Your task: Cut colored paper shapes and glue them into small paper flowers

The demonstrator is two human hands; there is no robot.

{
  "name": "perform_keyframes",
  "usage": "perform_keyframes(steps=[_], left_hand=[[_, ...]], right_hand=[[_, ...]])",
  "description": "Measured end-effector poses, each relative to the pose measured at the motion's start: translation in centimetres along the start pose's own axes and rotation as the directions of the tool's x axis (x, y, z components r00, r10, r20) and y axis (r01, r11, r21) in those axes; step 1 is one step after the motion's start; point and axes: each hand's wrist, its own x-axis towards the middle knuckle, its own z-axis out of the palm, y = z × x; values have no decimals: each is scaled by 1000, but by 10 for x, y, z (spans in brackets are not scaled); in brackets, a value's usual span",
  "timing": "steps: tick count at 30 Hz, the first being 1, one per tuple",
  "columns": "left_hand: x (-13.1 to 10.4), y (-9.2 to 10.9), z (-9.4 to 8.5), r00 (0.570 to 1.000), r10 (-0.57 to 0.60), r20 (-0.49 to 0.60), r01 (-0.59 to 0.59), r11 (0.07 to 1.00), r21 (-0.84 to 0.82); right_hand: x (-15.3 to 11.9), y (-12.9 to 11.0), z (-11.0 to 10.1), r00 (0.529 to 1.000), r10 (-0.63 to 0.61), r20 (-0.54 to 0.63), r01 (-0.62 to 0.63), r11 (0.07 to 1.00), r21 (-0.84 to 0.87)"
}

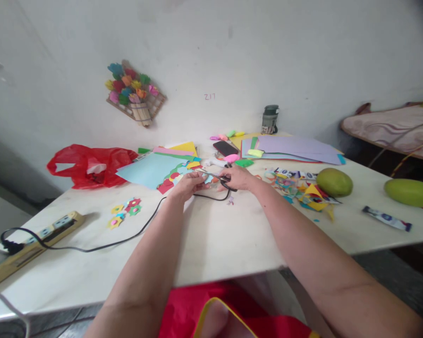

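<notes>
My right hand (238, 178) is closed on dark-handled scissors (226, 179), whose blades point left toward my other hand. My left hand (191, 184) is closed, its fingers pinched at the blades' tips; a small light piece seems to be between them, too small to make out. Coloured paper cut-outs (172, 176) lie just behind my left hand. Below the scissors, small lilac scraps (231, 200) rest on the white table (229, 239). Paper flowers (134, 206) in red, green and yellow lie to the left.
A black cable (127, 244) runs from a power strip (35, 246) toward my hands. A red bag (88, 164) and blue paper (148, 170) are at left. Phone (226, 149), bottle (270, 119) and purple sheets (296, 148) stand or lie behind; scraps (296, 190), green fruit (334, 182) and a tube (387, 218) are right.
</notes>
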Motion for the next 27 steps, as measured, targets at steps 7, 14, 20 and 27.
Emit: perform_keyframes(steps=[7, 14, 20, 27], left_hand=[[0, 1, 2, 1000, 2, 12, -1, 1000, -17], [-2, 3, 4, 1000, -2, 11, 2, 999, -43], [0, 1, 3, 1000, 3, 5, -3, 998, -56], [4, -3, 1, 1000, -4, -11, 4, 998, -70]], right_hand=[[4, 6, 5, 992, -32, 122, -17, 923, 385], [2, 5, 6, 969, 33, 243, -157, 844, 513], [2, 4, 6, 967, 40, 252, -173, 828, 534], [1, 2, 7, 964, 41, 264, -197, 774, 602]])
